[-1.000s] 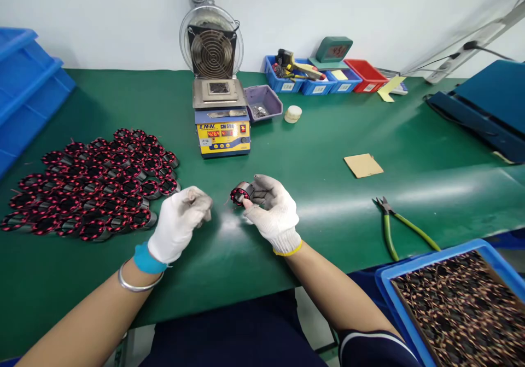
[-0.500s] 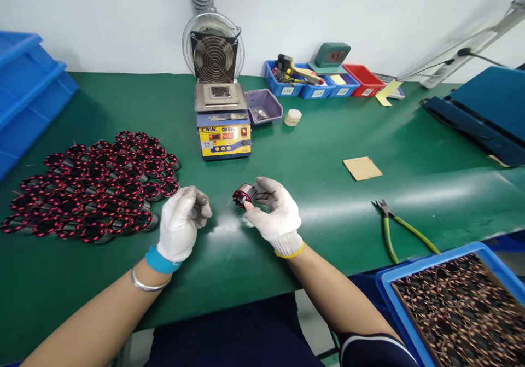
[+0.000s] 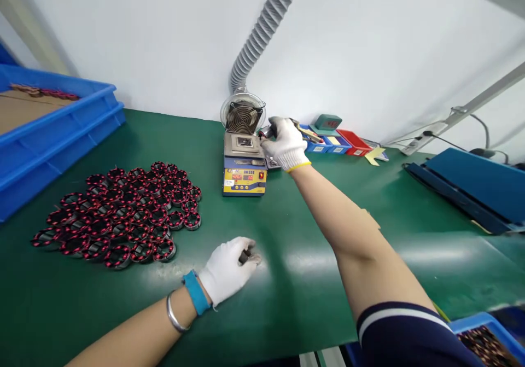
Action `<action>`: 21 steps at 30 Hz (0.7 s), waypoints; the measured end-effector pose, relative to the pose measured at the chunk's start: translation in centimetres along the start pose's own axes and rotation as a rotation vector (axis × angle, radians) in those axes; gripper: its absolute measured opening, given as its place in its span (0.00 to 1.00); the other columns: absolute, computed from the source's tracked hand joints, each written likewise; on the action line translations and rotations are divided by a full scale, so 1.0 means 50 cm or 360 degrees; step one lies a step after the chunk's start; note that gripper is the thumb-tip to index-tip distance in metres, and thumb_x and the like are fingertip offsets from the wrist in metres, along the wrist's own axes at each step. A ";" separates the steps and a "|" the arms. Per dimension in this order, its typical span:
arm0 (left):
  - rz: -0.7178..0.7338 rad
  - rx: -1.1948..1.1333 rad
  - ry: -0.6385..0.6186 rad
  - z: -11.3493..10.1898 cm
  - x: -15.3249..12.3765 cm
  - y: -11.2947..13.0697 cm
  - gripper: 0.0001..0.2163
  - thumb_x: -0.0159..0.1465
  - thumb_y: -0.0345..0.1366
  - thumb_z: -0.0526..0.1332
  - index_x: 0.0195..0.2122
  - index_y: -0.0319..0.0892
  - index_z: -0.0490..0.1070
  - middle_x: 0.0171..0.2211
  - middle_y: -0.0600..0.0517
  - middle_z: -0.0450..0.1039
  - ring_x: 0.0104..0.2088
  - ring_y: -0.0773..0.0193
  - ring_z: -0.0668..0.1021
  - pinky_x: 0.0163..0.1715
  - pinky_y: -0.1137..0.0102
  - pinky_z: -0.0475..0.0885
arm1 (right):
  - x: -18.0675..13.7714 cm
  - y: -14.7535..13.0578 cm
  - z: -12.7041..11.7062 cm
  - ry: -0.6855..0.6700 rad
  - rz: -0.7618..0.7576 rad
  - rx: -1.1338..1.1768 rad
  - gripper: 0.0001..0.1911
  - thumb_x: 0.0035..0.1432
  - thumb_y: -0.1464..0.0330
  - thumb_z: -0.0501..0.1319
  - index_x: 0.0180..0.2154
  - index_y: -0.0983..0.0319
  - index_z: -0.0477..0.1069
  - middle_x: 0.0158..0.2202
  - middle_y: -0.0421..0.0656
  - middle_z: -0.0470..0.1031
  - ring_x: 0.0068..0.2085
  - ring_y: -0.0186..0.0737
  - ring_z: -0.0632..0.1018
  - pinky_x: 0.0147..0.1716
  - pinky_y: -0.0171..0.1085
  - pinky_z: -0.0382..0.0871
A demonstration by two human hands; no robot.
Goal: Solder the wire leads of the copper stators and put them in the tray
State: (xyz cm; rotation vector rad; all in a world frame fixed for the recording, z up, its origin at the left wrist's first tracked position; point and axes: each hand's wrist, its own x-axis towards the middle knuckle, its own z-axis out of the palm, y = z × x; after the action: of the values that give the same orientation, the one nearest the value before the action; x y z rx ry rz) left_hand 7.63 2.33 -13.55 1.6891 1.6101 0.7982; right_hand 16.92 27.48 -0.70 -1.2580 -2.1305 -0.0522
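wound ring (image 3: 263,134) between fan (image 3: 243,118) and bins (image 3: 318,147)

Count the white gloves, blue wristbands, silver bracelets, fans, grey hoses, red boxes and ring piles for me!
White gloves: 2, on the left hand and right hand
Blue wristband: 1
Silver bracelet: 1
Fan: 1
Grey hose: 1
Red box: 1
Ring pile: 1
Total: 8
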 end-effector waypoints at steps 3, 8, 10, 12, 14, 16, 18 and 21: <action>0.0097 0.0130 -0.0049 0.000 -0.003 -0.005 0.15 0.60 0.41 0.55 0.45 0.41 0.72 0.37 0.48 0.77 0.36 0.57 0.78 0.37 0.64 0.71 | 0.060 -0.024 0.020 -0.0150 -0.0048 -0.0238 0.28 0.50 0.62 0.61 0.55 0.59 0.65 0.49 0.48 0.69 0.46 0.52 0.73 0.45 0.53 0.69; 0.0163 0.0245 -0.0040 0.002 -0.005 -0.006 0.14 0.60 0.43 0.55 0.43 0.43 0.72 0.34 0.49 0.75 0.35 0.56 0.77 0.35 0.64 0.70 | 0.083 -0.047 0.057 -0.0335 -0.0171 -0.0439 0.29 0.53 0.62 0.60 0.57 0.59 0.62 0.51 0.49 0.68 0.47 0.52 0.73 0.43 0.51 0.69; 0.0187 0.0265 -0.0032 0.004 -0.006 -0.007 0.14 0.60 0.42 0.55 0.43 0.43 0.72 0.34 0.49 0.75 0.36 0.55 0.77 0.35 0.63 0.71 | 0.086 -0.051 0.068 -0.0397 -0.0202 -0.0522 0.29 0.52 0.62 0.61 0.56 0.58 0.62 0.52 0.49 0.67 0.47 0.54 0.73 0.43 0.50 0.70; 0.0204 0.0276 -0.0027 0.005 -0.006 -0.008 0.14 0.60 0.42 0.55 0.43 0.43 0.72 0.35 0.49 0.75 0.36 0.55 0.77 0.36 0.63 0.71 | 0.089 -0.055 0.075 -0.0447 -0.0225 -0.0584 0.29 0.52 0.62 0.62 0.56 0.57 0.62 0.53 0.50 0.66 0.47 0.55 0.73 0.42 0.50 0.71; 0.0210 0.0281 -0.0018 0.006 -0.006 -0.009 0.14 0.60 0.42 0.56 0.43 0.43 0.72 0.36 0.49 0.75 0.37 0.55 0.77 0.37 0.62 0.71 | 0.089 -0.060 0.078 -0.0485 -0.0245 -0.0635 0.29 0.52 0.61 0.61 0.57 0.56 0.61 0.53 0.50 0.66 0.47 0.55 0.73 0.41 0.50 0.72; 0.0217 0.0287 -0.0013 0.008 -0.006 -0.010 0.14 0.60 0.42 0.56 0.44 0.43 0.72 0.36 0.49 0.75 0.38 0.55 0.77 0.38 0.62 0.72 | 0.087 -0.064 0.080 -0.0512 -0.0270 -0.0673 0.29 0.53 0.60 0.60 0.57 0.57 0.60 0.53 0.51 0.66 0.47 0.55 0.73 0.41 0.50 0.72; 0.0224 0.0293 -0.0013 0.009 -0.005 -0.012 0.14 0.60 0.43 0.57 0.44 0.43 0.72 0.37 0.49 0.75 0.38 0.55 0.78 0.38 0.63 0.72 | 0.084 -0.069 0.081 -0.0517 -0.0290 -0.0691 0.29 0.54 0.61 0.60 0.57 0.57 0.60 0.52 0.51 0.66 0.47 0.55 0.73 0.41 0.49 0.72; 0.0227 0.0295 -0.0013 0.010 -0.005 -0.012 0.14 0.60 0.43 0.57 0.44 0.44 0.72 0.37 0.49 0.76 0.38 0.55 0.78 0.38 0.63 0.72 | 0.079 -0.074 0.084 -0.0518 -0.0301 -0.0694 0.29 0.53 0.61 0.61 0.56 0.57 0.60 0.52 0.52 0.65 0.47 0.55 0.73 0.41 0.50 0.71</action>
State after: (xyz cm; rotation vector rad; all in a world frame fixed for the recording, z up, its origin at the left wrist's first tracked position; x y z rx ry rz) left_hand 7.63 2.06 -14.33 1.9535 1.6135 0.7283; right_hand 10.54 30.02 -0.78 -1.3722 -2.6138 -0.4414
